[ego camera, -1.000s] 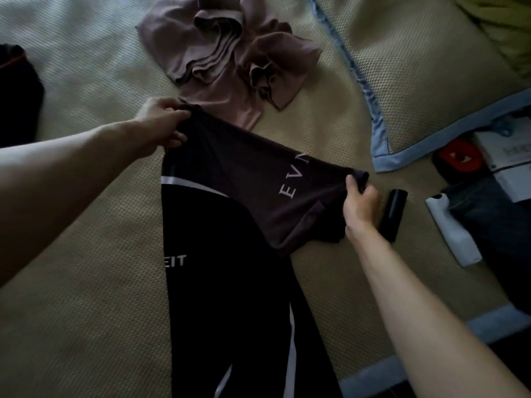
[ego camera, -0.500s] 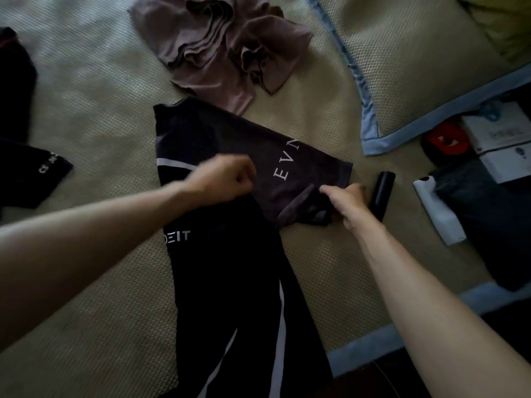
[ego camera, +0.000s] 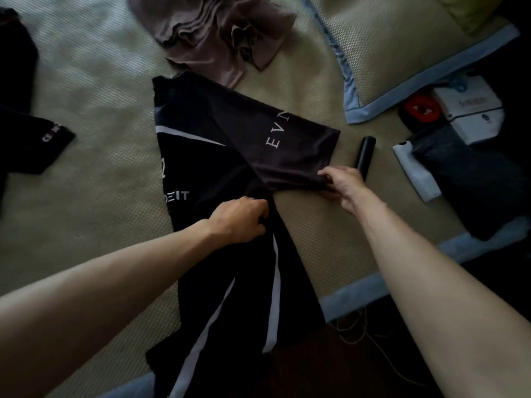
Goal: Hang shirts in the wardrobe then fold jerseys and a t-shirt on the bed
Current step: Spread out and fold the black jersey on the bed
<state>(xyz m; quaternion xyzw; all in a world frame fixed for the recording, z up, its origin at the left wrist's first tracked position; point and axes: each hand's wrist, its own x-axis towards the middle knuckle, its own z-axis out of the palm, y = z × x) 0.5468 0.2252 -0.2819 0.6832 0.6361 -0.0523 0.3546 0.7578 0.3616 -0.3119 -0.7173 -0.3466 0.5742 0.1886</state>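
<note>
Dark garment, far left: I log a black piece [ego camera: 20, 116] lying on the bed mat [ego camera: 94, 173], white lettering near its lower corner, too small for me to read; it is well apart from the jersey.
Left hand: I see the left hand [ego camera: 240, 219] on the jersey's middle, fingers curled into the cloth and bunching a fold of it.
Jersey: black jersey [ego camera: 218, 156] with white stripes, spread on the mat in front of me, its lower end reaching over the mat's blue edge; the letters "EIT" show on the chest beside the left hand. One side is folded across, showing the letters "EVN".
Mauve t-shirt: crumpled t-shirt [ego camera: 218, 33] at the top, its lower edge just touching the jersey's upper corner.
Right hand: the right hand [ego camera: 343, 183] pinches the lower edge of the folded-over part between thumb and fingers, low to the mat.
Black cylinder: a short dark tube [ego camera: 364, 152] lying on the mat just beside the right hand; I cannot tell whether they touch.
Pillow: woven cover with blue border [ego camera: 402, 50], upper right, lying apart from the jersey.
Items off the mat, far right: a red-and-black object [ego camera: 421, 112], white boxes [ego camera: 471, 110] stacked near it, and a dark bundle [ego camera: 471, 179] over a white piece [ego camera: 413, 170]. I cannot see into the boxes; what they hold is not visible.
</note>
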